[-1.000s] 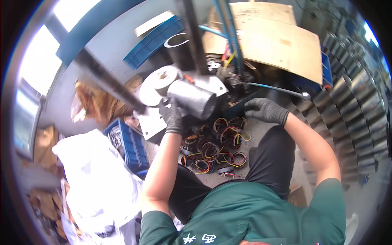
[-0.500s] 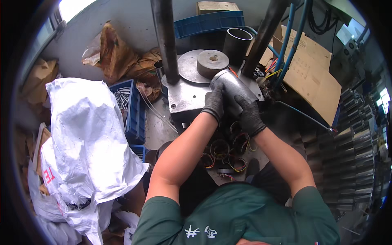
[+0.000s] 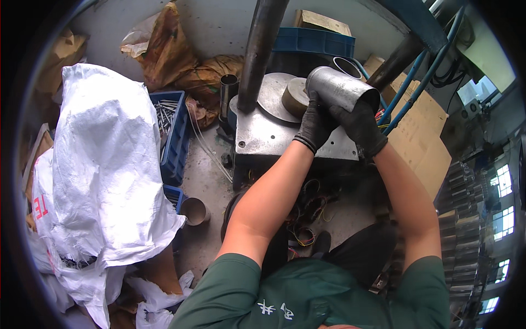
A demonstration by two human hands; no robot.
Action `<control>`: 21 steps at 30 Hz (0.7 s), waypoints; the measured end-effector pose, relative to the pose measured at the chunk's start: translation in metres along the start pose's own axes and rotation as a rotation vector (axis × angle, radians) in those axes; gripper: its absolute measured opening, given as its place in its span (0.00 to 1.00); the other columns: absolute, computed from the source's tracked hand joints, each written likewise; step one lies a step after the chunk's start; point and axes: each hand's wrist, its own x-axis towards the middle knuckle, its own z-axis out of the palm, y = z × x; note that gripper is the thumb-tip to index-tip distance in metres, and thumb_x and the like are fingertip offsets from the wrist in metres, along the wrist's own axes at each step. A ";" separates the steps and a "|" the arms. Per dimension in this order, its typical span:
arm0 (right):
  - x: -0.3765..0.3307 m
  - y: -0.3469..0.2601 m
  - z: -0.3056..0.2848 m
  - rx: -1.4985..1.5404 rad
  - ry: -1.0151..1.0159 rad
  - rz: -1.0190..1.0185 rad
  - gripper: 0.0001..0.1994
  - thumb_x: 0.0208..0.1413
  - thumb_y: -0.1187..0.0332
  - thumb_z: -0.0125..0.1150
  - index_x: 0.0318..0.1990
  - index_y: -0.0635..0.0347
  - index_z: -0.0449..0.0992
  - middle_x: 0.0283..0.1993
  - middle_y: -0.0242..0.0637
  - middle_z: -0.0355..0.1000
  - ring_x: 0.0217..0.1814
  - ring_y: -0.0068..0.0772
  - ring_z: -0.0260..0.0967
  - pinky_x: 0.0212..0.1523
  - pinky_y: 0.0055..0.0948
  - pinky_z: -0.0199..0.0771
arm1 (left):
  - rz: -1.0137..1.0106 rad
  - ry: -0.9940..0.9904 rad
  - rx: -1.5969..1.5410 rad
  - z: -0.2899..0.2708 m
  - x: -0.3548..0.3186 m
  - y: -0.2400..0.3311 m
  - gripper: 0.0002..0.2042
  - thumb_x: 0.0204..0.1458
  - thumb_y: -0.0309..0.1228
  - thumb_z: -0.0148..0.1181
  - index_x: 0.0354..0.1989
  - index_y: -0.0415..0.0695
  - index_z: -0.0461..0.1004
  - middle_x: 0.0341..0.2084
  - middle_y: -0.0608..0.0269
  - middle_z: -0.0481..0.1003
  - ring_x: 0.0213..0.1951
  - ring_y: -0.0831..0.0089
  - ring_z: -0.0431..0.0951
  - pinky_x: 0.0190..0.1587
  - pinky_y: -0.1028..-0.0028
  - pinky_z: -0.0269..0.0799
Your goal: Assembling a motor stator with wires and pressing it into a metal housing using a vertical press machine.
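A silver metal cylinder (image 3: 341,88), open at its near right end, lies tilted in both my gloved hands above a press base. My left hand (image 3: 316,119), in a dark glove, grips it from below on the left. Wrapped round its lower right part is my right hand (image 3: 360,127), gloved alike. Just left of the cylinder, a short round block (image 3: 296,100) sits on a flat metal disc (image 3: 269,98). Under them is the steel base plate (image 3: 285,143) with bolt holes. Behind the cylinder, the rim of another tube (image 3: 350,67) shows.
Steel posts (image 3: 262,52) rise from the base plate. At left stand a white woven sack (image 3: 109,159) and a blue crate (image 3: 174,148) of metal rods. Wired coils (image 3: 304,236) lie on the floor near my feet. Cardboard (image 3: 419,131) leans at right, beside stacked metal cylinders (image 3: 460,241).
Both hands have carried the cylinder up and to the right. It has turned from steeply tilted to nearer level, so its open end now shows. The view has shifted too.
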 end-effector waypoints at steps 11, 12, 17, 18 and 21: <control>0.103 -0.008 -0.007 -0.561 -0.596 0.100 0.16 0.52 0.63 0.71 0.44 0.66 0.83 0.42 0.52 0.82 0.46 0.49 0.81 0.50 0.39 0.78 | 0.376 0.281 0.203 -0.007 0.011 -0.001 0.25 0.66 0.45 0.50 0.65 0.43 0.66 0.58 0.52 0.74 0.54 0.53 0.76 0.70 0.50 0.58; 0.109 0.006 -0.006 -0.533 -0.644 0.064 0.16 0.52 0.63 0.71 0.43 0.65 0.84 0.41 0.49 0.82 0.45 0.50 0.80 0.49 0.39 0.79 | 0.499 0.442 0.411 -0.011 0.013 0.004 0.21 0.66 0.40 0.52 0.63 0.43 0.68 0.55 0.53 0.76 0.49 0.53 0.79 0.68 0.49 0.63; 0.115 0.007 -0.007 -0.597 -0.705 -0.022 0.15 0.52 0.64 0.70 0.43 0.66 0.83 0.40 0.48 0.82 0.43 0.47 0.81 0.48 0.38 0.79 | 1.134 0.559 1.900 0.023 0.005 0.032 0.28 0.49 0.27 0.69 0.62 0.44 0.70 0.48 0.49 0.76 0.50 0.50 0.76 0.57 0.54 0.73; 0.116 0.018 -0.009 -0.563 -0.726 -0.113 0.15 0.52 0.64 0.69 0.43 0.66 0.83 0.39 0.48 0.82 0.42 0.47 0.80 0.48 0.38 0.78 | 1.093 0.613 2.019 0.025 0.005 0.030 0.34 0.44 0.28 0.74 0.64 0.45 0.70 0.49 0.50 0.75 0.55 0.51 0.74 0.60 0.57 0.73; 0.115 -0.009 0.002 -0.550 -0.695 0.205 0.16 0.51 0.65 0.68 0.44 0.68 0.83 0.39 0.49 0.82 0.41 0.47 0.80 0.48 0.38 0.78 | 0.936 0.783 2.068 0.022 -0.006 0.034 0.34 0.45 0.28 0.71 0.65 0.45 0.70 0.49 0.49 0.74 0.54 0.50 0.74 0.59 0.56 0.72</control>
